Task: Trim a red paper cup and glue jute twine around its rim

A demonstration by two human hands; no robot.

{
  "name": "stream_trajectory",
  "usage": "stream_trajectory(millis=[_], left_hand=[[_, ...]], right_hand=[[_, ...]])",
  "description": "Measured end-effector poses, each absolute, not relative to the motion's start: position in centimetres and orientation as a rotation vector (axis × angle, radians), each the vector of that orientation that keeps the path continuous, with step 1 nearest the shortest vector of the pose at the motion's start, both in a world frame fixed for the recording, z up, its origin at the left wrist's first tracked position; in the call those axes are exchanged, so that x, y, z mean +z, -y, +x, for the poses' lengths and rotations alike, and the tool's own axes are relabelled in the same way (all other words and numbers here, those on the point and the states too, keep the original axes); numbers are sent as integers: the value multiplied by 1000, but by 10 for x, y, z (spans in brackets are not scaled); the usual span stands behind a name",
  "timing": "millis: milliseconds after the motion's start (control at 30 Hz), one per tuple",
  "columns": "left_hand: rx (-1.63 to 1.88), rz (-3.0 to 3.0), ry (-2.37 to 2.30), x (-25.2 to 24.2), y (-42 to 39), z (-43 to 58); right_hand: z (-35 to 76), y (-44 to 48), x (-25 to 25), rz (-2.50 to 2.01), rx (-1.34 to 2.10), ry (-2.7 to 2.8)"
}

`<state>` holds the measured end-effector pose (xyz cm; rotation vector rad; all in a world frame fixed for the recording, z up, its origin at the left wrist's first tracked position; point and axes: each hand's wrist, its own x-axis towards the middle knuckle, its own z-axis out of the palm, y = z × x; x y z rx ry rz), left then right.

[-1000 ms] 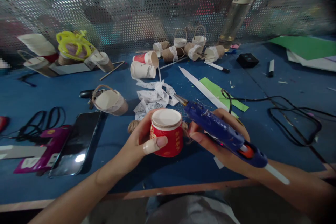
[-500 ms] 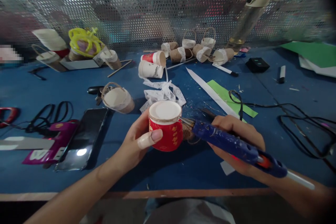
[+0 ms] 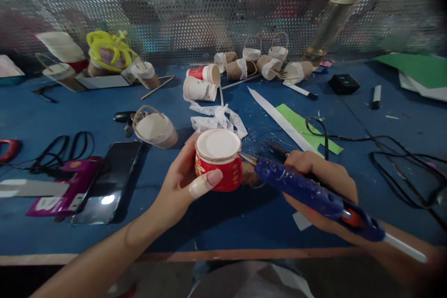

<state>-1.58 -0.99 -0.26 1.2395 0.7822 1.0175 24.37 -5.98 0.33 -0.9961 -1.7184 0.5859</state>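
My left hand is closed around a red paper cup, its white base facing up. A bandage wraps my thumb, which presses on the cup's front. In my right hand is a blue glue gun with a white glue stick out of its back end. Its metal nozzle points left and meets or nearly meets the cup's right side, just under the base rim. Behind the nozzle sits a roll of brown twine, partly hidden. White lace ribbon lies beyond the cup.
A small basket with a twine handle and a phone are at left. Several twine-wrapped cups line the mesh wall, with a tilted bottle beside them. Green paper and a black cord lie at right.
The cup has turned slightly and shifted a little up and left in my left hand. The glue gun moves with it, its nozzle still at the cup's right side.
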Motion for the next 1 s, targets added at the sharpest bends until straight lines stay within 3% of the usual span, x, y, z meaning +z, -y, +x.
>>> stream_trajectory(millis=[1000], left_hand=[[1044,1348,-737,-6,10,-17]], right_hand=[[251,59,3,-875,627,1828]])
